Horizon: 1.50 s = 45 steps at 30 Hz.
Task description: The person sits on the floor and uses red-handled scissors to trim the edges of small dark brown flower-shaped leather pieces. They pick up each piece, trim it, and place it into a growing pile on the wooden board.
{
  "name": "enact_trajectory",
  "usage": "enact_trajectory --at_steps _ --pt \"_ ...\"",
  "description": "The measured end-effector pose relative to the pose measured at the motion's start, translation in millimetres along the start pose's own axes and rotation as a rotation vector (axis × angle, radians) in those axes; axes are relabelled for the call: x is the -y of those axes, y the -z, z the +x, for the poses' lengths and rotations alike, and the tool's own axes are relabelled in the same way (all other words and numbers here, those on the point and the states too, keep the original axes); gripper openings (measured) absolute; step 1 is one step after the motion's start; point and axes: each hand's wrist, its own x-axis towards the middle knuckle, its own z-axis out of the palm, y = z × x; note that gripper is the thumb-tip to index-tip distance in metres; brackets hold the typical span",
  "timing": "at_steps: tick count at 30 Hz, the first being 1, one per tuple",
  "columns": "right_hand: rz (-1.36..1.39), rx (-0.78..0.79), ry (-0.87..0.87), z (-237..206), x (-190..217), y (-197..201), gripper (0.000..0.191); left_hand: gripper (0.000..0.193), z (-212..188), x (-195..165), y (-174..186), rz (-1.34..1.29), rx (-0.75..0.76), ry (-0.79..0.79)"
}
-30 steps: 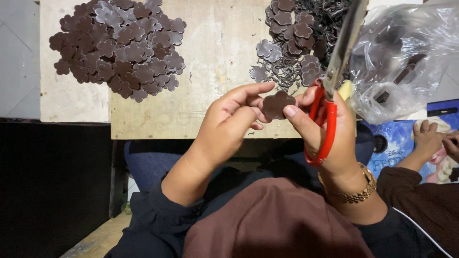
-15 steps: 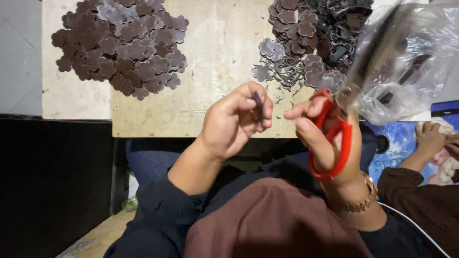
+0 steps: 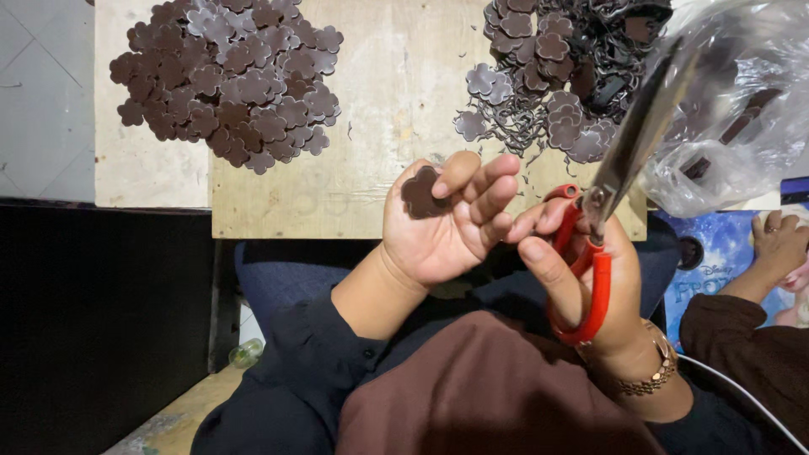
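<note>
Brown and flower-shaped, a single cut-out piece (image 3: 420, 193) rests against the palm of the left hand (image 3: 442, 221), pinned there by the thumb while the fingers curl loosely beside it. The right hand (image 3: 590, 291) grips a pair of red-handled scissors (image 3: 602, 215), fingers through the loops, the metal blades together and angled up and away toward the upper right. A gold-coloured bracelet (image 3: 645, 381) circles the right wrist. Both hands hover just in front of the near edge of a worn wooden board (image 3: 396, 101), above the person's lap, with dark sleeves and a brown cloth (image 3: 480, 396) below them.

On the board's left part lies a broad heap of finished flower pieces (image 3: 227, 80), all the same brown. Well apart from it, on the right part, sits a second heap (image 3: 548, 72) where flower shapes are mixed with thin curled offcuts. A crumpled clear plastic bag (image 3: 742, 109) holding dark scraps lies just beside that heap, at the board's right end.

At the far right edge, another person's hand (image 3: 779, 244) and brown sleeve rest on a blue printed surface (image 3: 716, 261)
</note>
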Motion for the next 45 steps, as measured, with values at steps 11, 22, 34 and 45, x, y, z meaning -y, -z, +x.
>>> enact_trajectory --at_steps 11,22,34,45 --pt "-0.015 0.044 -0.023 -3 -8 5 0.025 0.021 10 -2 -28 0.382 -0.133 -0.106" --pt "-0.084 0.138 -0.117 -10 -12 11 0.07 0.015 13 6 -34 1.203 -0.615 -0.301" --pt "-0.153 0.299 -0.243 -5 -18 9 0.087 0.017 19 14 -40 1.218 -0.563 -0.416" --pt "-0.037 0.304 -0.272 -8 -20 10 0.096 0.021 19 37 -52 1.153 -0.585 -0.38"
